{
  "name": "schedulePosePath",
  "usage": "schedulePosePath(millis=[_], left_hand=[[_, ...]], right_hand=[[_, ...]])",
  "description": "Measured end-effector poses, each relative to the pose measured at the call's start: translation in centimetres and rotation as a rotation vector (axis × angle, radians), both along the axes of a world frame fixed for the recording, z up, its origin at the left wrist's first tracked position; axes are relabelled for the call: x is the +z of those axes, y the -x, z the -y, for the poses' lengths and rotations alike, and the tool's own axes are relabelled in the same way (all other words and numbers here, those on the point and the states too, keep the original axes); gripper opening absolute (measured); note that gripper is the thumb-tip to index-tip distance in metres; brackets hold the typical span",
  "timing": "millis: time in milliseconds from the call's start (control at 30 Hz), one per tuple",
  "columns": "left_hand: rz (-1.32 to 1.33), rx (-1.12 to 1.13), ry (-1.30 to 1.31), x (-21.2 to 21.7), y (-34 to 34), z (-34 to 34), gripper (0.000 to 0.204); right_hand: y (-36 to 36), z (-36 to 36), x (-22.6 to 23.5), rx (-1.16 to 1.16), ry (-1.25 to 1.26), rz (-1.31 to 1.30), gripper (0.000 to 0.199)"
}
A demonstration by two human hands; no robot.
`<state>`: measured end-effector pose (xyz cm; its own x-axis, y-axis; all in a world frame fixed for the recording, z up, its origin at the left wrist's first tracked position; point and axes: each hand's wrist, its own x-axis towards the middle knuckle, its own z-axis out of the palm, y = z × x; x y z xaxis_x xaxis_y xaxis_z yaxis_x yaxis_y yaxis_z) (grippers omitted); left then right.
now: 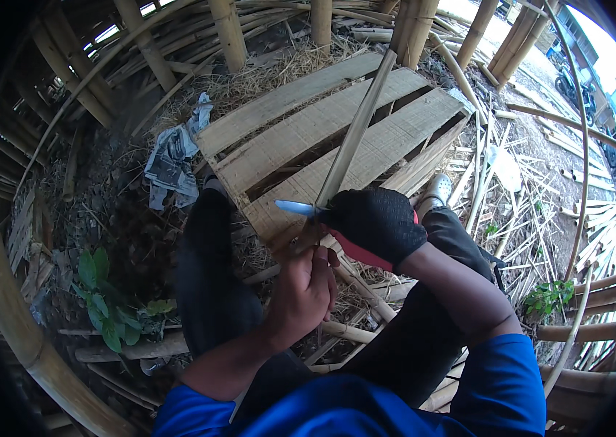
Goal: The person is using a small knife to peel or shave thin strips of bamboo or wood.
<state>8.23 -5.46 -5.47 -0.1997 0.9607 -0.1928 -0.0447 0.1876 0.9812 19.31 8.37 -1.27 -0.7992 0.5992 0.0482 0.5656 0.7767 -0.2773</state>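
My right hand (377, 226), in a black and red work glove, is closed around a knife whose short bright blade (294, 207) points left. A long bamboo strip (355, 131) slants up and away over a wooden slatted crate (315, 149). The blade crosses the strip close to its lower end. Just below, my bare left hand (304, 288) pinches that lower end between thumb and fingers. The knife's handle is hidden inside the glove. The crate stands between my legs, its top made of several rough planks with gaps.
Crumpled newspaper (173, 164) lies left of the crate. Bamboo posts (228, 33) rise behind it, and a thick bamboo pole (20, 320) curves along the left. Bamboo slivers (519, 197) litter the ground to the right. A green plant (104, 298) grows at lower left.
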Motion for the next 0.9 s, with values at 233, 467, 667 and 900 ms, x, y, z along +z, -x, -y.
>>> schedulePosePath(millis=[233, 467, 667, 900], left_hand=[[0.08, -0.059, 0.027, 0.9, 0.7, -0.2, 0.037], [0.183, -0.056, 0.029, 2.2, 2.1, 0.4, 0.038], [0.264, -0.037, 0.089, 3.8, 3.8, 0.9, 0.034], [0.342, -0.032, 0.133, 4.2, 5.0, 1.2, 0.036]], right_hand=[[-1.0, -3.9, -1.3, 0.557, 0.212, -0.098, 0.032], [0.0, -0.3, -0.7, 0.105, -0.147, -0.122, 0.017], [0.6, -0.1, -0.5, 0.103, -0.18, -0.057, 0.018], [-0.1, -2.6, 3.0, -0.049, 0.945, 0.1, 0.033]])
